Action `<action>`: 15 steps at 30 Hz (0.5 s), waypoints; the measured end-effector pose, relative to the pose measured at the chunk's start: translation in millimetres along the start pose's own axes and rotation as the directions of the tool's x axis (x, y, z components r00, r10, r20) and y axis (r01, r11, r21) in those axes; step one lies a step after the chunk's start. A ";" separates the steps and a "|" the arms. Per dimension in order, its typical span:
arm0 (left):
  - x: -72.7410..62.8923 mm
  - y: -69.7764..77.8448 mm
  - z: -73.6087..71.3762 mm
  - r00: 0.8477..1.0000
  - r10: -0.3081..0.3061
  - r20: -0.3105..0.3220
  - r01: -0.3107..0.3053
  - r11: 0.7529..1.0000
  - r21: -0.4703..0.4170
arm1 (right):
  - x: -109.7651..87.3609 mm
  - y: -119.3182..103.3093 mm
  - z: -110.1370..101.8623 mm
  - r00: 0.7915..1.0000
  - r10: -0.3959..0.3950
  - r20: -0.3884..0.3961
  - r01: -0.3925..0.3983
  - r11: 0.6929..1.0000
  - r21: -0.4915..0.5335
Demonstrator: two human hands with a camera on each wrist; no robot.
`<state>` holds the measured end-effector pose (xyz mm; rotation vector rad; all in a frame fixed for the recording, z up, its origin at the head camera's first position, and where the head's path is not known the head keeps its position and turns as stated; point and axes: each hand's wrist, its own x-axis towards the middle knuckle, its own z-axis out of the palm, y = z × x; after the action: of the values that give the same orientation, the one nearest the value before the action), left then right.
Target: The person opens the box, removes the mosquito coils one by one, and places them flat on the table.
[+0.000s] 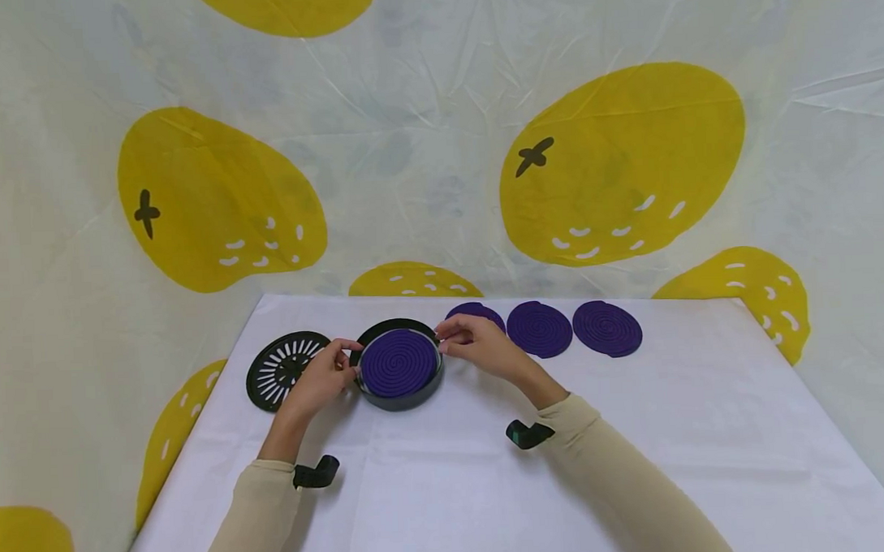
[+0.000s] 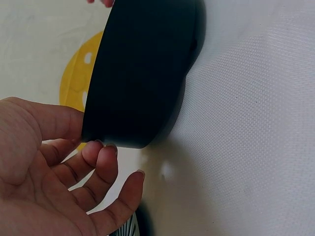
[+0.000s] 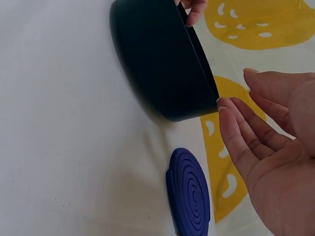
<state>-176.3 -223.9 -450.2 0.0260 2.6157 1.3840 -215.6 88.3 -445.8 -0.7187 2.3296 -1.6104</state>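
Observation:
A purple mosquito coil (image 1: 399, 363), wound in a tight flat spiral, lies in a dark round tin (image 1: 398, 403) on the white tabletop. My left hand (image 1: 323, 383) is at the tin's left side; in the left wrist view its thumb and fingers pinch the tin's edge. On the opposite side, my right hand (image 1: 481, 348) touches the rim with its fingertips. Its thumb stands apart from the tin in the right wrist view, where the fingers (image 3: 236, 135) are fairly straight. Both wrist views show the tin's dark outer wall (image 2: 140, 73), with the coil inside hidden.
Left of the tin lies a black slotted round lid (image 1: 259, 384), partly behind my left hand. Several more purple coils (image 1: 539, 329) lie in a row to the right, one partly covered by my right hand. A fruit-patterned cloth (image 1: 438, 162) hangs behind the table.

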 end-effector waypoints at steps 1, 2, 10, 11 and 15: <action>-0.1 -0.2 0.2 1.000 0.002 -0.001 -0.002 1.000 0.000 | 0.3 -1.0 1.3 1.000 0.001 0.003 -0.001 1.000 -0.007; -0.1 -0.1 0.2 1.000 0.003 -0.002 -0.003 1.000 0.001 | 0.8 -1.8 2.4 1.000 0.003 0.006 -0.003 1.000 -0.010; -0.4 1.1 0.9 1.000 0.001 -0.011 -0.001 1.000 0.000 | 5.5 -9.0 12.0 0.999 0.009 0.048 -0.005 0.996 -0.086; -0.5 1.3 1.0 1.000 0.000 -0.011 0.000 1.000 0.001 | 6.2 -9.9 13.1 0.999 0.009 0.053 -0.003 0.995 -0.101; -0.9 1.8 1.0 1.000 0.003 -0.014 -0.003 1.000 0.003 | 9.0 -13.0 17.2 0.998 0.003 0.068 0.008 0.987 -0.158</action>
<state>-175.3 -222.1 -449.2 0.0200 2.6304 1.3860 -212.3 66.1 -439.4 -0.7962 2.4276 -1.3900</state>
